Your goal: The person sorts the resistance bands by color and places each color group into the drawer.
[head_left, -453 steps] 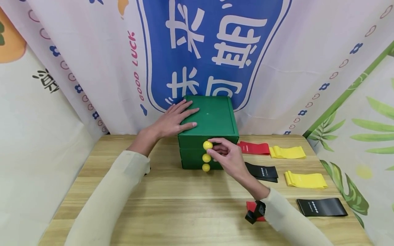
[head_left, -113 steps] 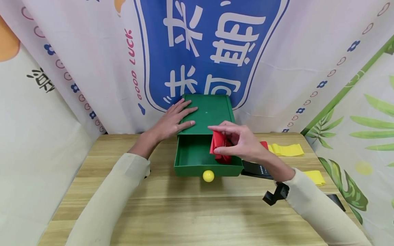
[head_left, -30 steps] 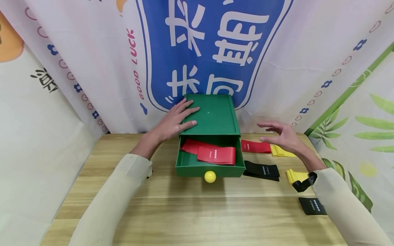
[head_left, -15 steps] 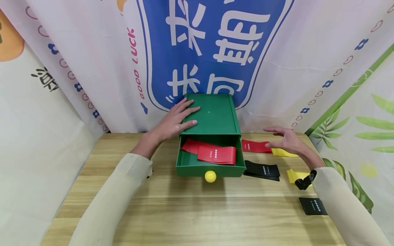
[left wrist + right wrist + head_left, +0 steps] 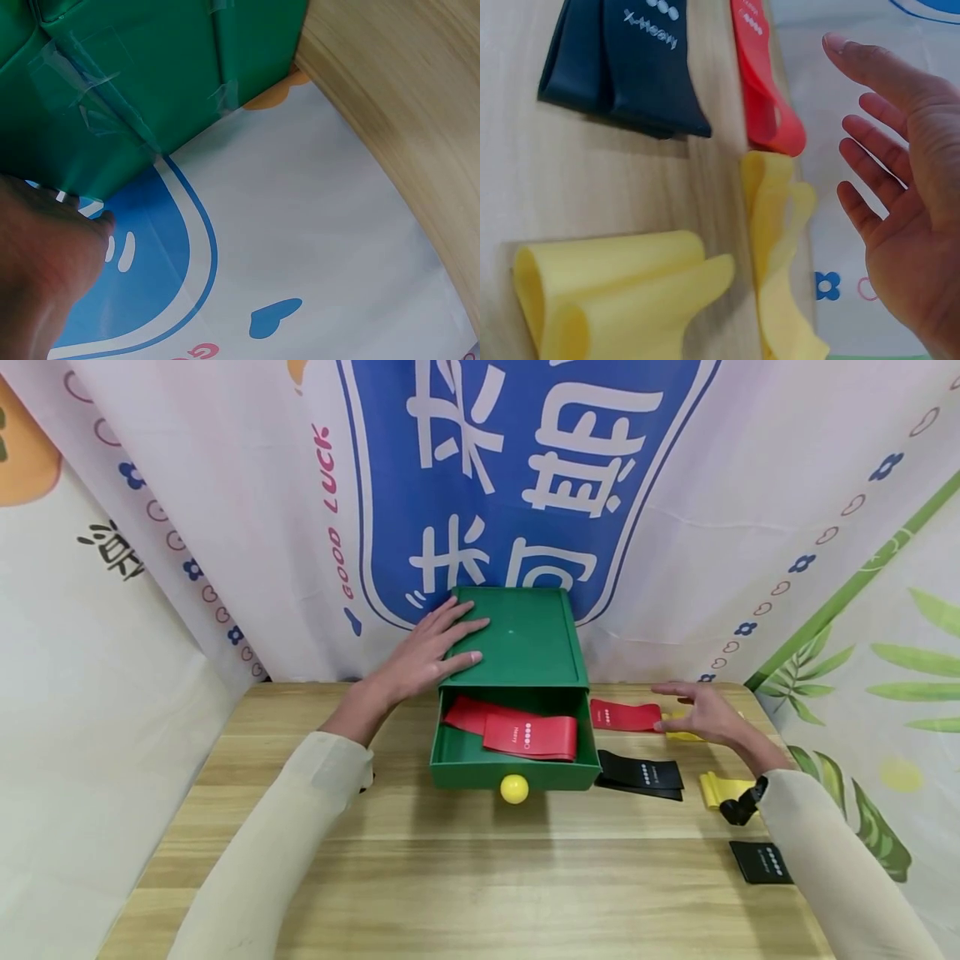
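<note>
My left hand (image 5: 420, 662) rests on the top of a green drawer box (image 5: 517, 643), fingers spread. The upper drawer (image 5: 465, 776), with a yellow ball knob (image 5: 514, 789), is pulled out. Two folded red resistance bands (image 5: 534, 737) lie in it, overlapping. My right hand (image 5: 703, 714) hovers over the back right of the table, holding nothing. Its thumb and fingers are apart, as the right wrist view shows. Closest to it are a red resistance band (image 5: 621, 716) and a yellow resistance band (image 5: 780, 255), partly hidden by the hand in the head view.
Black resistance bands lie right of the drawer (image 5: 641, 772) and near the right table edge (image 5: 759, 862), the latter partly under the sleeve. Another yellow band (image 5: 720, 788) lies between them. A printed curtain (image 5: 675, 568) hangs directly behind the box.
The drawer was pulled out, and two red bands now lie inside; my right hand held one over it earlier. Since then that hand has moved right and lowered toward the back bands.
</note>
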The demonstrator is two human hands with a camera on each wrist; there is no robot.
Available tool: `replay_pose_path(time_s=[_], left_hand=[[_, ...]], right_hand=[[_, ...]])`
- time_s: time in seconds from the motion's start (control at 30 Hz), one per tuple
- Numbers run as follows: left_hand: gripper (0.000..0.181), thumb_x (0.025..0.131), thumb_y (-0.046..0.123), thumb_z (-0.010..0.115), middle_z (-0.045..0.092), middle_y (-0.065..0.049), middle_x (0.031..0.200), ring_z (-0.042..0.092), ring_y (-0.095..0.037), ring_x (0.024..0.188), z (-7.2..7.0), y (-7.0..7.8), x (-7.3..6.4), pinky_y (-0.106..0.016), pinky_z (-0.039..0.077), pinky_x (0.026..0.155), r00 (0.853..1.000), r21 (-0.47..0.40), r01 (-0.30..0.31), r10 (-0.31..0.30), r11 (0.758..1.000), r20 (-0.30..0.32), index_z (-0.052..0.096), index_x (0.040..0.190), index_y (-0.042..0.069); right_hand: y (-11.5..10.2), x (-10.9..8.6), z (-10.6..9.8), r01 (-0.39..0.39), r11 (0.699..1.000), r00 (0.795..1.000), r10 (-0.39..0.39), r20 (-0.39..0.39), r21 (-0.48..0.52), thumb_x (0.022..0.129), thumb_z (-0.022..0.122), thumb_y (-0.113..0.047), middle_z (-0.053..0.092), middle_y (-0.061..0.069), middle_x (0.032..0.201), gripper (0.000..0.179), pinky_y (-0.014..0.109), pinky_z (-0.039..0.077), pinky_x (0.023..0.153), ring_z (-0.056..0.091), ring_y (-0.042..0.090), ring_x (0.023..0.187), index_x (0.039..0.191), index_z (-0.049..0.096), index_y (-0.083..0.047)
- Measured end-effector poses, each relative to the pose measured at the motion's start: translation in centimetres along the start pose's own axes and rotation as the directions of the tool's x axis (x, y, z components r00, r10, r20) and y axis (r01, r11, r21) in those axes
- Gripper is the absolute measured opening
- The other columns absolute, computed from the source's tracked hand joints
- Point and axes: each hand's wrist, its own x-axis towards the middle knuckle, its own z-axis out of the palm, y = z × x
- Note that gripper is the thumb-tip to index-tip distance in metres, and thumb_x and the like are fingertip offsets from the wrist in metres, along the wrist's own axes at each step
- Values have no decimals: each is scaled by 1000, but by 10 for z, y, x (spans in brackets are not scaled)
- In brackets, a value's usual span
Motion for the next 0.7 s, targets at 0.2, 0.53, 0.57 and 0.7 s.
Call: replay_pose_path(time_s=[0.2,0.53,0.57,0.7], left_hand=[[65,107,52,49,17,-5,178,-4,-24,165,0,0,0,-56,3,132,1000,1,4,-4,1000,1,39,166,25],[65,107,50,49,17,-6,178,-3,-25,165,0,-1,0,-56,2,132,1000,-3,4,-4,1000,-1,40,165,24],[65,107,50,49,18,-6,178,-3,-25,165,0,0,0,-57,3,132,1000,-3,3,-3,1000,-2,40,165,23],[66,106,50,49,18,-6,178,-3,-25,165,0,1,0,-58,3,131,1000,0,3,-3,1000,-3,40,165,24]], right_hand=[[11,-1,8,-46,999,999,47,15,-19,85,91,-27,51,27,155,78,69,38,115,45,51,141,150,56,1],[20,3,18,-122,989,992,125,34,-78,87,90,-25,50,30,155,77,71,35,116,42,52,143,151,55,1],[20,3,18,-124,989,991,127,32,-77,87,90,-25,51,31,154,78,71,34,116,42,53,143,151,55,1],[21,3,21,-140,988,990,141,24,-62,87,89,-24,51,31,153,77,73,31,117,42,53,143,151,54,0]])
